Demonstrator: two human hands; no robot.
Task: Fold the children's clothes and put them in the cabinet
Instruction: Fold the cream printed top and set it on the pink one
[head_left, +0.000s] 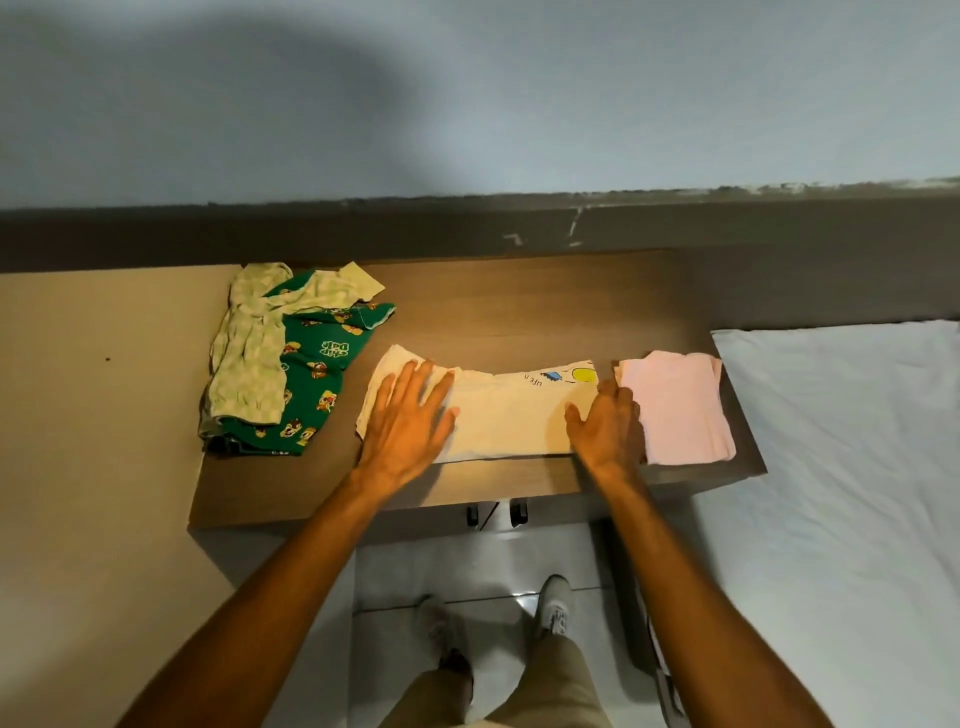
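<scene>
A cream children's shirt with a small blue and yellow print lies partly folded on the wooden cabinet top. My left hand rests flat on its left end, fingers spread. My right hand lies flat on its right end. A folded pink garment sits just right of my right hand. At the left lies an unfolded heap: a pale green checked garment on top of a dark green cartoon-print garment.
A bed with a white sheet adjoins the cabinet on the right. A grey headboard ledge and wall run behind. A beige surface lies to the left. My feet stand on the tiled floor below.
</scene>
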